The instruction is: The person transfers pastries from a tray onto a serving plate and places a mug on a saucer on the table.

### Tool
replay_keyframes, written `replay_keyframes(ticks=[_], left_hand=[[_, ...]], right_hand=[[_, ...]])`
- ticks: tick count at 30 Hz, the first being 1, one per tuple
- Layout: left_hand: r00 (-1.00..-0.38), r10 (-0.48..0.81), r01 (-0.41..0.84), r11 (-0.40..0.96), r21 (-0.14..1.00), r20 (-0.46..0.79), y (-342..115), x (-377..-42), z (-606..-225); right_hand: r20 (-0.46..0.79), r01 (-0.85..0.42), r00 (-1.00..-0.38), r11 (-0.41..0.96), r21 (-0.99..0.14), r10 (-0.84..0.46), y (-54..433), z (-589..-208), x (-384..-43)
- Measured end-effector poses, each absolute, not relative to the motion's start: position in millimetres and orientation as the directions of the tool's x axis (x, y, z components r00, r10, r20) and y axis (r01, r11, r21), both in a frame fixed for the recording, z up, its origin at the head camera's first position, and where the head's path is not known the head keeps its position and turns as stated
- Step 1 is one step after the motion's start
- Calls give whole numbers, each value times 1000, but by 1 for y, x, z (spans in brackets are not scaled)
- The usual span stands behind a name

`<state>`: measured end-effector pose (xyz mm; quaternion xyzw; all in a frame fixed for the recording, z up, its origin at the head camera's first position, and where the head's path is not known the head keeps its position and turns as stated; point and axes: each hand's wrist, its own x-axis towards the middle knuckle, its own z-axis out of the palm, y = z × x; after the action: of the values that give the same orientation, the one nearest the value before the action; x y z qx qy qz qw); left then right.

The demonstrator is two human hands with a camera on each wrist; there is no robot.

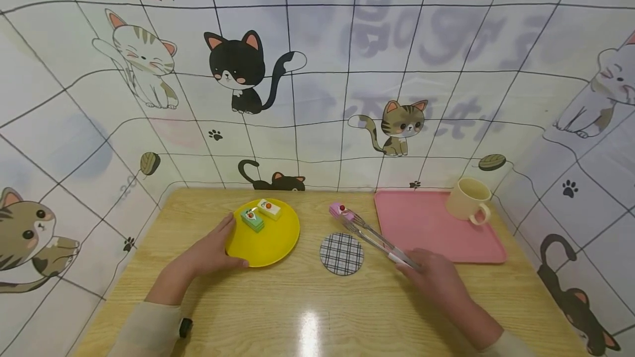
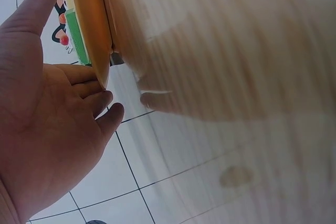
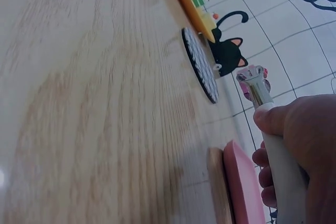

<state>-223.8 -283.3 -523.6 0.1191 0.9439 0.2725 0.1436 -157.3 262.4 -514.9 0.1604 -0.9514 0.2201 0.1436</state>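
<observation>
My left hand (image 1: 212,247) holds the rim of a round yellow plate (image 1: 263,249), its thumb along the near edge and fingers at the left side. On the plate lie a green toy cake slice (image 1: 253,221) and a cream one (image 1: 269,209), each topped with a red berry. In my right hand (image 1: 436,277) are metal tongs (image 1: 379,240) with white handles, also seen as white-handled tongs (image 3: 281,166) in the right wrist view. Between the tong tips is a pink toy cake slice (image 1: 341,210), held above the tabletop beyond the coaster.
A round checked coaster (image 1: 342,254) lies between the plate and the tongs. At the right, a pink tray (image 1: 421,230) bears a cream mug (image 1: 466,200) near its far right corner. A cat-patterned tiled cloth (image 1: 317,87) walls the wooden table (image 1: 278,307) behind and at both sides.
</observation>
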Motion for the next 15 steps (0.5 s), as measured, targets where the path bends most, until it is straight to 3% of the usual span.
replay_keyframes(ticks=[15], left_hand=[[-930,301,142,824,549,-211,-282,-223,-521]], right_hand=[[325,-442,-884,828,-344,-337,229,-511,-162]])
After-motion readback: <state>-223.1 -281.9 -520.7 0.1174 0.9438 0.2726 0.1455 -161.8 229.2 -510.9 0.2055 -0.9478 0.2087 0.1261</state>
